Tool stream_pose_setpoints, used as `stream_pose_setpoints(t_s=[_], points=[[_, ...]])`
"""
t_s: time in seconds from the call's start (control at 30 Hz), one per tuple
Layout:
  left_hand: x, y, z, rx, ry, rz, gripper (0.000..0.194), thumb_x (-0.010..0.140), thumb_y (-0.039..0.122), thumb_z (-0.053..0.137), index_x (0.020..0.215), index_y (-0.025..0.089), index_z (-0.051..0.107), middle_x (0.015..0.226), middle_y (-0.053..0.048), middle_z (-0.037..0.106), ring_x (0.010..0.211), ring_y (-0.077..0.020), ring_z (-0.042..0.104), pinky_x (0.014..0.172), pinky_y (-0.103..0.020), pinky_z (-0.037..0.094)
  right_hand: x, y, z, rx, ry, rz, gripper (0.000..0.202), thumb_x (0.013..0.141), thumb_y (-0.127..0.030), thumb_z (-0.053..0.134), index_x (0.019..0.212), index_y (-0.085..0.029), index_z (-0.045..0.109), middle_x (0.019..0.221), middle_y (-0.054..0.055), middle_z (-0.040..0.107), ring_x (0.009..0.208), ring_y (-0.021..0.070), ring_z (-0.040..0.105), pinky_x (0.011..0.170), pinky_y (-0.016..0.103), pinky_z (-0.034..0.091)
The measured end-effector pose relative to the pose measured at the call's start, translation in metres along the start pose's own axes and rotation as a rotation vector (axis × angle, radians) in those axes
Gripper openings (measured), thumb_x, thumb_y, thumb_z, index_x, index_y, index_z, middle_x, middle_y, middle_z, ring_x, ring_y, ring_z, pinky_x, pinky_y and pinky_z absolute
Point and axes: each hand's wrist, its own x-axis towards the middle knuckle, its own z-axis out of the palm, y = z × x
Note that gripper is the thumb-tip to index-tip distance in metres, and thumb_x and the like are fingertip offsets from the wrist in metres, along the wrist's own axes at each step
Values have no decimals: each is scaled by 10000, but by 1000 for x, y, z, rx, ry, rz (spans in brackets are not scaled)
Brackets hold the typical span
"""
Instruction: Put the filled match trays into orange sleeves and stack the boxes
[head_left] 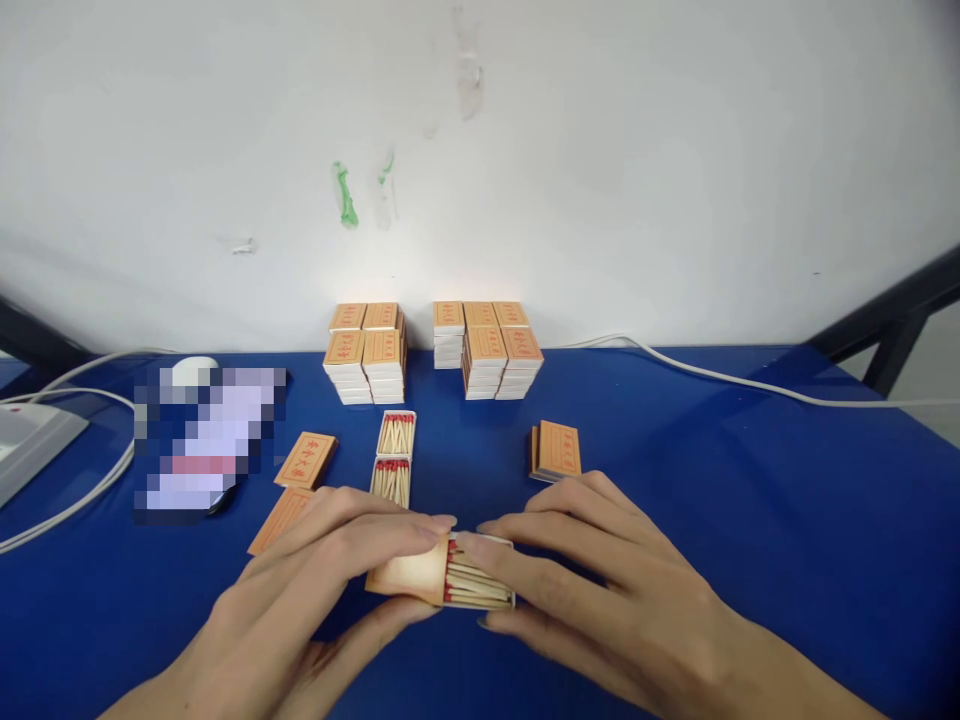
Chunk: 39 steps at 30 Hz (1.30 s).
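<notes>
Low over the blue table, my left hand grips the orange matchbox sleeve between thumb and fingers. The matchbox tray, full of red-tipped matches, sticks partway out of the sleeve's right end. My right hand holds that tray by its edges, with fingertips at the back and thumb in front. Behind the hands lie two open trays of matches, end to end. Two orange sleeves rest by my left hand, the nearer one partly covered. A small stack of orange sleeves sits beyond my right hand.
Stacked matchboxes stand against the wall in a left group and a right group. A phone, its screen blurred, lies left beside a white mouse. White cables run along the table's back and left.
</notes>
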Motion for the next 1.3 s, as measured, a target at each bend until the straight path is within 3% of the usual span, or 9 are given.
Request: stream_pose_setpoints(t_s=[0.27,0.63,0.8,0.93,1.17,1.3], points=[[0,0,-2,-34,33,13,381,1114,187,697,1476,302,660,1335,-44,808,1198,-230,783,1024,-339,692,-2,1,0,-39,40,-28,245,1125,-330,731,1320,-226,838,1153,48,855,1012,182,659,908,319,534],[0,2,-1,-52,38,27,362,1133,188,672,1480,292,671,1333,-60,807,1193,-235,778,986,-337,697,-1,-1,-2,-78,48,-56,250,1122,-337,736,1318,-218,834,1145,54,864,987,201,664,846,346,550],[-2,2,0,-42,1,55,421,1128,79,636,1504,270,638,1404,-33,762,1295,-177,707,1128,-267,602,-2,-1,0,-90,63,-71,226,1109,-321,755,1259,-176,844,1139,71,870,969,212,691,859,367,556],[-1,5,-3,-42,-55,3,432,1140,106,624,1528,293,601,1413,-9,749,1313,-153,678,1135,-224,563,-1,0,1,-93,49,-79,263,1120,-316,739,1313,-157,822,1117,60,869,963,207,696,855,360,555],[-1,6,-4,-45,-42,-46,447,1122,146,661,1522,336,602,1369,-7,767,1255,-188,708,1073,-287,618,-2,-1,0,-70,40,-44,236,1120,-334,740,1322,-253,831,1167,45,866,976,186,690,836,346,559],[0,6,-5,-57,-34,-90,468,1101,165,709,1514,361,607,1326,-2,776,1230,-202,722,1052,-311,634,-4,-1,3,11,68,27,266,1092,-243,776,1351,-285,817,1267,50,845,995,175,672,843,340,580]])
